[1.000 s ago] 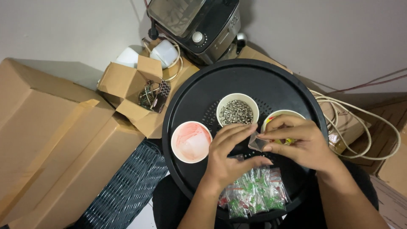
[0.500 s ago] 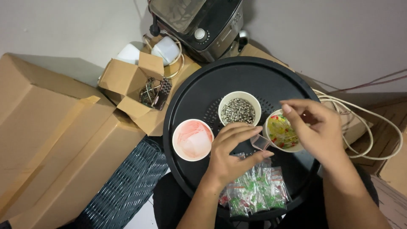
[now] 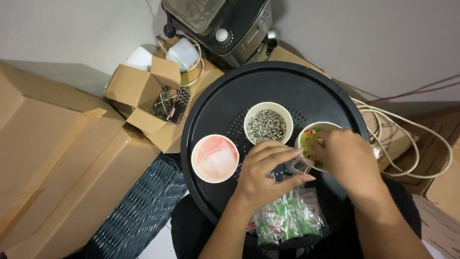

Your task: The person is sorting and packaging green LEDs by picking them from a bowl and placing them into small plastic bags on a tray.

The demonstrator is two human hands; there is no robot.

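Left hand [image 3: 261,175] pinches a small clear plastic bag [image 3: 300,164] between thumb and fingertips, bag mouth held open, just above the round black tray [image 3: 268,86]. Right hand [image 3: 347,158] is curled with fingers dipped into the paper cup of yellow, red and green bits [image 3: 309,136] at the tray's right side; fingertips hidden behind the knuckles, so cannot tell if it grips anything. The bag sits between the two hands, touching or just beside that cup's near rim. Cup of small grey metal parts [image 3: 268,125] stands at tray centre, just left of the coloured cup. Pink-stained cup [image 3: 214,158] sits at the tray's left edge, apart from the left hand. Pile of small filled bags with green contents [image 3: 285,223] lies at the tray's near edge, below both wrists. Off the tray: open cardboard box with metal bits [image 3: 153,96] to the left, dark appliance [image 3: 220,24] at top, coiled cream cable [image 3: 412,144] to the right.
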